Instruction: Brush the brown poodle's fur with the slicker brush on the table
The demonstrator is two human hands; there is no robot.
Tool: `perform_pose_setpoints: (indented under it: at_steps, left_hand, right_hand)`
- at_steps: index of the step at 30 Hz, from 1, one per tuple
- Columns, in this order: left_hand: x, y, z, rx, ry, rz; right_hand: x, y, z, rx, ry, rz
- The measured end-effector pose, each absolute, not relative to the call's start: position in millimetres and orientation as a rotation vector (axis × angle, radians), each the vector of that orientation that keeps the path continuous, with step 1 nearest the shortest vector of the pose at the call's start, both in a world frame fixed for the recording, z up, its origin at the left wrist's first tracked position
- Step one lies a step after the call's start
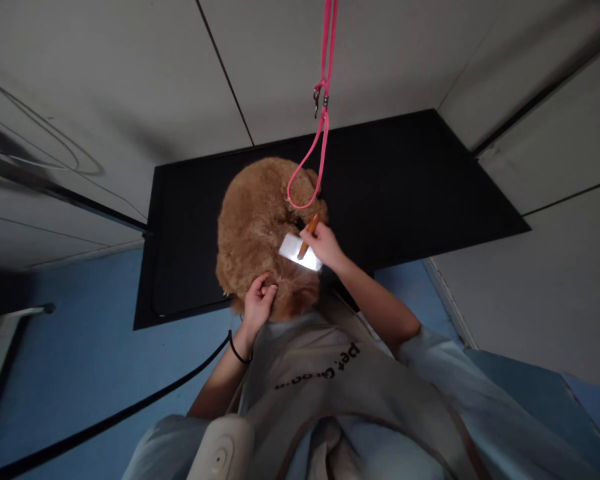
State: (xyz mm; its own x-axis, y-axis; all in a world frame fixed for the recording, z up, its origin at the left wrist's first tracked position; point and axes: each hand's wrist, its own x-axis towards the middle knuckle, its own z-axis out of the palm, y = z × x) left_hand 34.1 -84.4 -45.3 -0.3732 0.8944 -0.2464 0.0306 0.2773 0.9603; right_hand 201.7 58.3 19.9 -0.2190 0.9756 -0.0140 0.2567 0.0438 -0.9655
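Note:
A curly brown dog [253, 227] stands on a black grooming table [405, 187], seen from above. My right hand [325, 245] grips the orange handle of a slicker brush [300, 251], whose pale rectangular head lies on the dog's coat. My left hand [259, 301] pinches the fur at the dog's near end, fingers closed into the coat. A pink leash loop [307, 177] hangs from above around the dog's far side.
A black hose or cable [130, 410] runs across the blue floor [80, 360] toward my body. A white dryer nozzle [223, 450] sits at my chest. White walls surround the table. A metal frame [0, 333] stands at the left edge.

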Motion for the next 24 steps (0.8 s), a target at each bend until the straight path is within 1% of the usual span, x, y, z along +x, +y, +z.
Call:
perform_pose_setpoints:
  at_steps: [2, 3, 5, 6, 7, 9, 11, 12, 14, 15, 16, 18, 20, 22, 24]
  left_hand:
    - [32, -86, -47, 0.893, 1.673, 1.202]
    - [31, -86, -48, 0.921, 1.666, 1.197]
    - [28, -88, -52, 0.974, 1.646, 1.189]
    - [27, -89, -54, 0.990, 1.640, 1.183]
    - [26, -91, -56, 0.997, 1.635, 1.175]
    - [24, -93, -60, 0.984, 1.645, 1.175]
    - [23, -95, -62, 0.970, 1.645, 1.198]
    - [23, -95, -63, 0.978, 1.634, 1.206]
    - [23, -97, -65, 0.992, 1.610, 1.209]
    - [23, -98, -66, 0.991, 1.601, 1.197]
    - [22, -99, -67, 0.987, 1.600, 1.182]
    - [21, -100, -68, 0.968, 1.609, 1.157]
    - [19, -101, -70, 0.951, 1.613, 1.151]
    - [18, -101, -71, 0.948, 1.606, 1.146]
    - [17, -100, -71, 0.958, 1.607, 1.140]
  right_hand:
    - [204, 64, 21, -1.312, -1.479, 1.062]
    - [203, 64, 22, -1.264, -1.498, 1.073]
    - [200, 62, 22, -1.138, -1.624, 1.267]
    - [198, 61, 22, -1.117, -1.682, 1.361]
    - [197, 62, 21, -1.146, -1.709, 1.391]
    - [195, 64, 20, -1.291, -1.656, 1.243]
    - [193, 66, 18, -1.321, -1.571, 1.081]
    - [193, 66, 17, -1.264, -1.582, 1.105]
    - [191, 63, 15, -1.136, -1.666, 1.313]
    - [191, 62, 15, -1.129, -1.692, 1.392]
    - [191, 60, 15, -1.172, -1.695, 1.400]
    - [192, 58, 16, -1.305, -1.638, 1.222]
    - [192, 56, 17, -1.293, -1.622, 1.102]
    - [192, 54, 17, -1.165, -1.713, 1.249]
    - [191, 55, 15, -1.159, -1.758, 1.388]
